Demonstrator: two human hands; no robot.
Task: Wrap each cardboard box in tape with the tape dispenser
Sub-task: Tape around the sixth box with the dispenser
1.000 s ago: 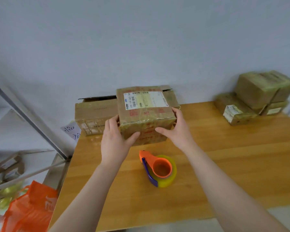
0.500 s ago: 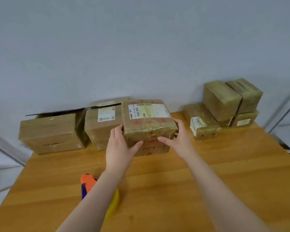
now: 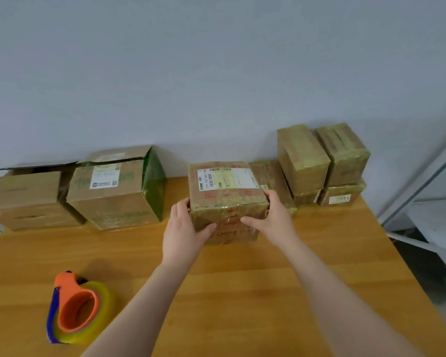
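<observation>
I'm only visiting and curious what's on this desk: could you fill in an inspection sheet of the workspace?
Surface: wooden table, set against a wall.
Job's things: labelled box, taped, held mid-table; tape dispenser front left, untouched; open cardboard box and green-printed box back left; stack of taped boxes back right.
Clutter: nothing seen.
Grippers: left hand and right hand clasp the labelled box's sides, thumbs in front.
Cables: nothing seen.
Surroundings: grey wall; metal shelving at right.
</observation>
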